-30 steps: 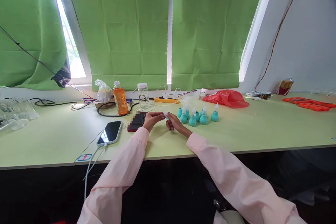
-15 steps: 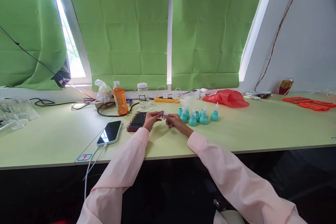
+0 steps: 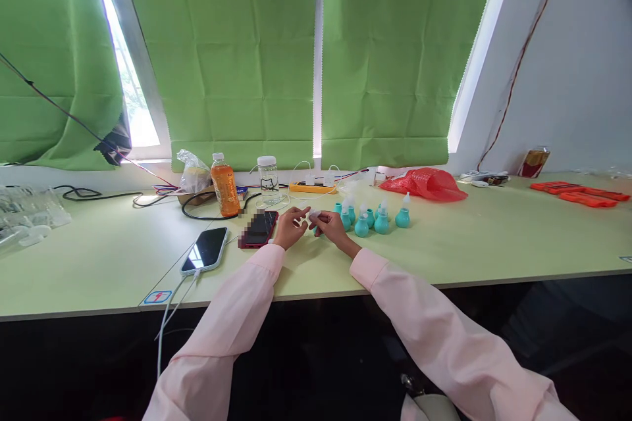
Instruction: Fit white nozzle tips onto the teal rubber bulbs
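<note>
Over the table, my right hand (image 3: 333, 229) pinches a small whitish translucent piece (image 3: 315, 213) between thumb and fingers. A bit of teal shows under those fingers, mostly hidden. Just left of the piece, my left hand (image 3: 291, 229) has its fingers stretched out and apart, the tips close to it; I see nothing held there. To the right stand several small teal squeeze bulbs (image 3: 381, 223), most topped with a translucent white nozzle (image 3: 406, 199). One teal bulb (image 3: 370, 218) among them has an uncovered top.
A dark phone with a red case (image 3: 259, 229) and a charging phone (image 3: 205, 250) lie left of my hands. Behind stand an orange drink bottle (image 3: 226, 187) and a clear bottle (image 3: 269, 185), near a yellow power strip (image 3: 312, 189). A red plastic bag (image 3: 424, 184) lies behind the bulbs.
My left fingers have come off the whitish piece and spread, with that hand slightly further right. The piece now sits in my right fingers, and some teal shows below them.
</note>
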The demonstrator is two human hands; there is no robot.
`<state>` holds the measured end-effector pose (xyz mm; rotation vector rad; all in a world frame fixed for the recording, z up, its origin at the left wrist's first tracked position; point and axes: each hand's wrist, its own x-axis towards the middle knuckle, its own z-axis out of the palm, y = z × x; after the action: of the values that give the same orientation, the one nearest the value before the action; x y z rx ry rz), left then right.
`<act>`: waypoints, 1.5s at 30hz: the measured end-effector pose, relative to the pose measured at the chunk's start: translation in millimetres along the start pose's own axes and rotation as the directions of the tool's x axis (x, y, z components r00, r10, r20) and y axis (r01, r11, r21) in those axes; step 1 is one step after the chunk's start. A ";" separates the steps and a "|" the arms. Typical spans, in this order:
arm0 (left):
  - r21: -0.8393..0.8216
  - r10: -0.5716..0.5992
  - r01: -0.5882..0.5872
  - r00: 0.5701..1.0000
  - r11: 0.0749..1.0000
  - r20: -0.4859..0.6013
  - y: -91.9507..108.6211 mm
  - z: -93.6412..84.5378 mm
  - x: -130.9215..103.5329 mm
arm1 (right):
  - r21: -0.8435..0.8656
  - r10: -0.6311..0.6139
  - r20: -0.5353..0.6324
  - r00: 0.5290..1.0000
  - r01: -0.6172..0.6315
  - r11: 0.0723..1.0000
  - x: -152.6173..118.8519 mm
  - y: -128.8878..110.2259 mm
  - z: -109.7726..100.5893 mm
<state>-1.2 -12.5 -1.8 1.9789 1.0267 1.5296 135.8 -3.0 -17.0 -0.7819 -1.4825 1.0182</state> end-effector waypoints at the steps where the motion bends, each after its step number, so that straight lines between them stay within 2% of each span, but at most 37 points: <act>1: 0.008 0.006 -0.006 1.000 1.000 0.010 -0.5 0.4 -0.2 | -0.009 -0.014 -0.012 1.000 0.014 1.000 0.3 0.7 0.1; 5: 0.009 -0.003 0.002 0.999 1.000 0.047 -4.0 1.1 0.5 | -0.040 -0.044 -0.038 0.998 0.043 0.998 0.8 2.5 0.3; 13: -0.073 -0.079 0.090 0.988 0.993 0.136 -7.8 -1.4 4.2 | -0.101 -0.073 -0.036 0.997 0.069 0.993 0.9 3.0 0.0; 24: -0.138 -0.113 0.141 0.974 0.980 0.196 -6.3 -2.0 4.1 | -0.150 -0.077 -0.046 0.996 0.069 0.986 0.3 1.9 -0.3; 36: -0.073 -0.085 0.096 0.986 0.993 0.145 -7.0 -3.4 3.0 | -0.144 -0.080 -0.005 0.997 0.079 0.986 -0.4 4.1 -0.4; 45: -0.055 -0.111 0.119 0.985 0.991 0.129 -15.3 0.3 1.0 | -0.147 -0.060 0.006 0.998 0.060 0.987 -2.0 4.6 -0.4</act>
<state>-5.2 -2.1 -12.3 1.9111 1.0104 1.3423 136.2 -2.8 -22.0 -0.8360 -1.5864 0.8716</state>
